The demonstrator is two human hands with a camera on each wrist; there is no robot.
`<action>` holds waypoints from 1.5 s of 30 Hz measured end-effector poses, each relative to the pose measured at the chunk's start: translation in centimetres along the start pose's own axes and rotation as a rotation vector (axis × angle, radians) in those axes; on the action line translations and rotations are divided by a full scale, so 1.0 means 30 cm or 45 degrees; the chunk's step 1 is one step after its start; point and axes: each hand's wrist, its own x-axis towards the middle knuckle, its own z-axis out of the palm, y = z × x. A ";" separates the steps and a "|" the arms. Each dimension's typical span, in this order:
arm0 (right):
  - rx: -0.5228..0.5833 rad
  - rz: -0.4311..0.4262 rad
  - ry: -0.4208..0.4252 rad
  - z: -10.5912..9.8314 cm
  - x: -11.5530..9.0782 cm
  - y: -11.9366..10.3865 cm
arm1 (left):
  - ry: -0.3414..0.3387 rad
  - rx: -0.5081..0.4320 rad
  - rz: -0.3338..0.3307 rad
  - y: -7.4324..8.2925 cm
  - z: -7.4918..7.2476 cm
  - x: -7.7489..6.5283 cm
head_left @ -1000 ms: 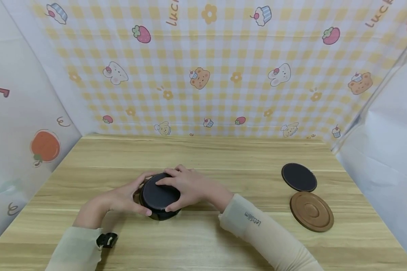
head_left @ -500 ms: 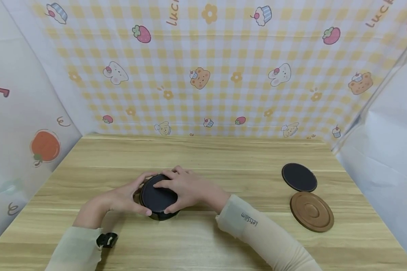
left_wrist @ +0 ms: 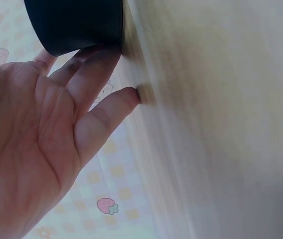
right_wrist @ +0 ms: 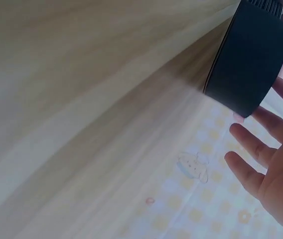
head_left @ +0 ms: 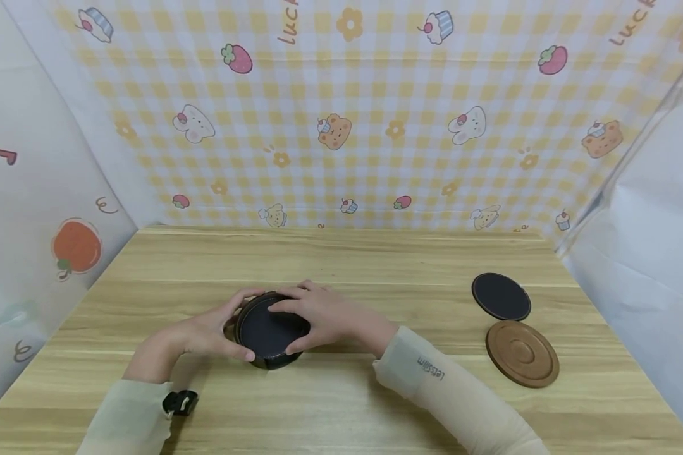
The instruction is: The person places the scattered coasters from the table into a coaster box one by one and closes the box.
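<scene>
On the table, left of centre in the head view, stands a round black coaster holder. A black coaster with a stitched edge lies inside its rim. My left hand grips the holder from the left, thumb at the near side and fingers round the far side. Over the right part of the coaster spreads my right hand, index fingertip above its top and thumb by the near rim. The right wrist view shows the holder's side and, at the top, several stacked edges in a gap.
At the right of the table, another black round coaster lies flat. A brown wooden disc with a ringed recess lies just in front of it. A patterned cloth wall stands behind the wooden table.
The black coaster has sunk from above the rim down into the holder. My right hand has shifted slightly to the right; my left hand has stayed in place.
</scene>
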 end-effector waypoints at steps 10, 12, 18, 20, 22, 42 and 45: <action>0.101 0.081 0.011 0.011 -0.130 0.101 | 0.028 0.012 0.008 0.007 0.001 -0.012; 0.121 0.097 0.025 0.007 -0.165 0.120 | 0.031 0.009 0.009 0.008 0.001 -0.014; 0.127 0.146 0.066 -0.003 -0.258 0.170 | 0.046 0.013 -0.001 0.010 0.004 -0.018; 0.135 0.167 0.076 -0.006 -0.286 0.184 | 0.051 0.016 -0.011 0.010 0.005 -0.019; 0.120 0.176 0.092 -0.010 -0.313 0.195 | 0.055 0.020 -0.019 0.009 0.008 -0.020; 0.026 0.426 0.235 -0.050 -0.597 0.323 | 0.049 0.015 -0.049 0.007 0.008 -0.014; 0.021 0.469 0.266 -0.056 -0.647 0.338 | 0.047 0.018 -0.052 0.008 0.009 -0.011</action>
